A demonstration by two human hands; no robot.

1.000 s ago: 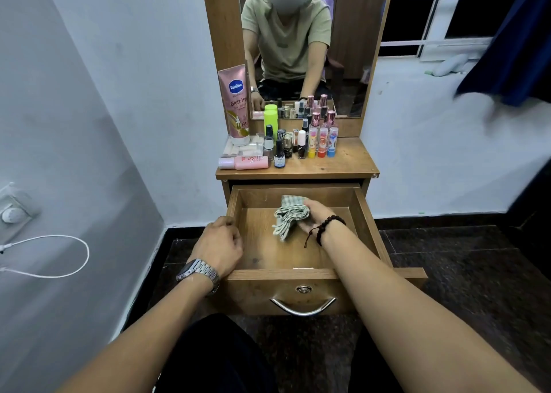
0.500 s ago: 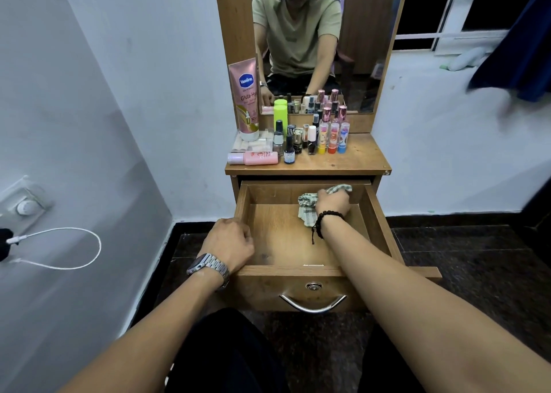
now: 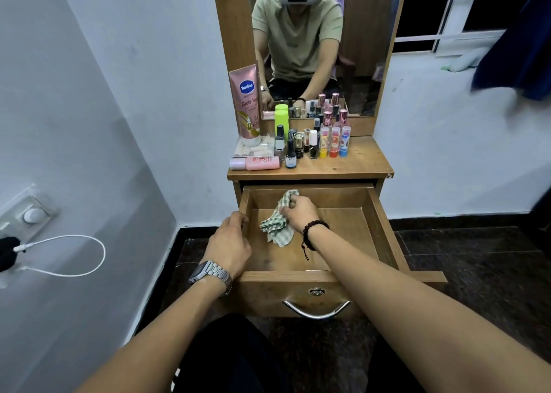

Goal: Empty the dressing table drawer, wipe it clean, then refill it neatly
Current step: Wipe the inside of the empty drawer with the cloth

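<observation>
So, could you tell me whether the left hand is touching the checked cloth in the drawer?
Apart. The head view shows the left hand resting on the drawer's left wall, with bare wood between it and the checked cloth, which the right hand grips.

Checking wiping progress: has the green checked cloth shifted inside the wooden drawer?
Yes. The green checked cloth went from the drawer's back right toward its left wall.

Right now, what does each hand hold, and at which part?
The right hand grips the checked cloth at its bunched upper part. The left hand holds the drawer by its left wall.
</observation>
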